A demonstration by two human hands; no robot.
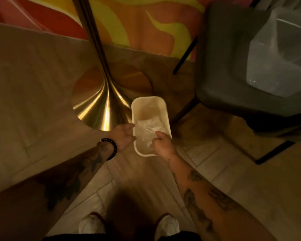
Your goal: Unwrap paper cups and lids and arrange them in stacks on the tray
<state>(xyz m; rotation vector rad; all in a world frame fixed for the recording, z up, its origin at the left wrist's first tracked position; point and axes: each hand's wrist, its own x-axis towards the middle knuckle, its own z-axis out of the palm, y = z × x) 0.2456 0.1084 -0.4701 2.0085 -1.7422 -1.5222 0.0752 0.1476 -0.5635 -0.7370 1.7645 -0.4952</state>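
Note:
A cream rectangular bin (147,103) stands on the wooden floor below me. Crumpled clear plastic wrap (147,126) lies inside it. My right hand (161,144) hovers over the bin's near right corner, with its fingers curled around the edge of the wrap. My left hand (124,135), a black bead bracelet on its wrist, is at the bin's left rim with relaxed fingers, touching or nearly touching it. No cups, lids or tray are in view.
A brass trumpet-shaped table base (101,101) stands just left of the bin, under a tabletop (24,84). A dark upholstered chair (233,66) at the right carries a clear plastic bag (276,54). My white shoes (92,225) show at the bottom.

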